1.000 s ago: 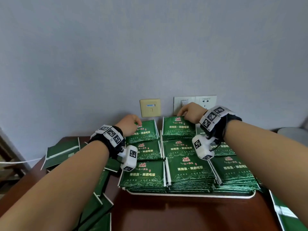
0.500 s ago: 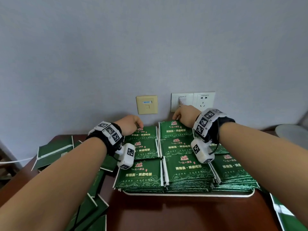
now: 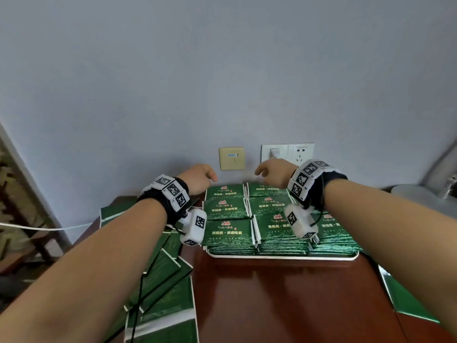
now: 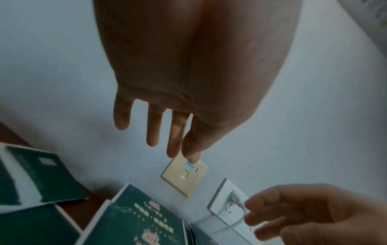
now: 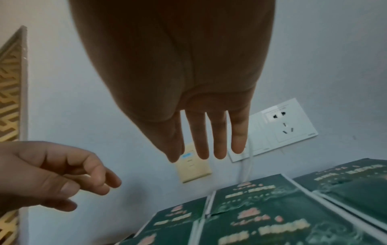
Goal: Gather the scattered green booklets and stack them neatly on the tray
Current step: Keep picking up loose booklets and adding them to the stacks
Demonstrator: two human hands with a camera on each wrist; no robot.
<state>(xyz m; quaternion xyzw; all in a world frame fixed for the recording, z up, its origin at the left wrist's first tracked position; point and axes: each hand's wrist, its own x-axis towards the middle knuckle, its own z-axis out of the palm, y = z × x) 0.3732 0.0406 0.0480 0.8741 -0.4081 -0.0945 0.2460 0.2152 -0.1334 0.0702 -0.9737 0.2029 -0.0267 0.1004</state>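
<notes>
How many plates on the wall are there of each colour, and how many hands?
Beige wall plate: 1
White socket plates: 2
Hands, the left hand and the right hand: 2
Total: 5

The booklets (image 3: 226, 231) are dark green with a paler green swirl pattern along the lower edge, gold lettering and a small red emblem at the top. The tray (image 3: 282, 256) rim is white. The desk (image 3: 284, 298) is glossy reddish brown. The wall (image 3: 222, 70) is pale grey-blue, carrying one beige plate (image 3: 232, 158) with a blue label and a white socket (image 3: 300, 152). The wristbands (image 3: 173, 190) are black with white, black-patterned marker squares.
</notes>
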